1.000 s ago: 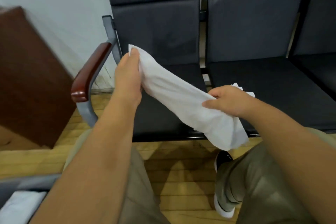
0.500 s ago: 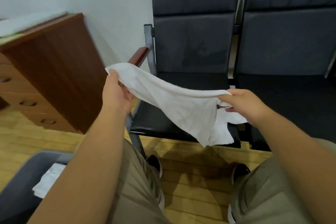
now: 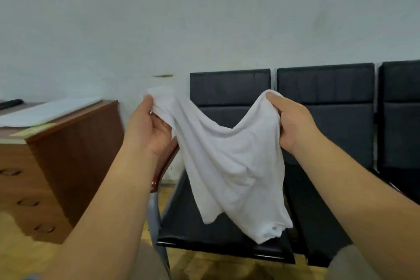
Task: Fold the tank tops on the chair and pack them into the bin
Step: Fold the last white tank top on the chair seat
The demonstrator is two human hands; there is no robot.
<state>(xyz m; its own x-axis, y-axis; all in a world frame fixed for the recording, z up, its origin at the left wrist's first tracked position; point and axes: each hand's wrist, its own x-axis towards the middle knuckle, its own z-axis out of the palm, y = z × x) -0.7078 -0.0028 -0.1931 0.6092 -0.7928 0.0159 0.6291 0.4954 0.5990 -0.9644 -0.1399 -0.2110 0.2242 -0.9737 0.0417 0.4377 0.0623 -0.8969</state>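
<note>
Left hand (image 3: 147, 129) is closed tight on one bunched-up top corner of the white tank top (image 3: 227, 166), fingers curled into the fabric, and the right hand (image 3: 293, 125) has the other top corner gripped much the same way. So from my end both hands are full of shirt and it's up in the air between them. The top edge sags in a dip between the two hands, and the rest hangs down in loose folds in front of the black chair (image 3: 193, 223). The lowest tip dangles over the front part of the seat, though honestly I can't tell if it's touching the cushion. The chair's reddish wood armrest (image 3: 159, 173) peeks out just behind the left wrist, with the grey metal leg (image 3: 154, 216) under it. A second black chair (image 3: 325, 88) sits right beside the first. Off to the left is a brown wooden table (image 3: 75, 154) with drawers and some papers (image 3: 45, 111) on top, pretty blurry. Pale wall (image 3: 204, 18) behind everything, wood floor (image 3: 204, 263) below.
</note>
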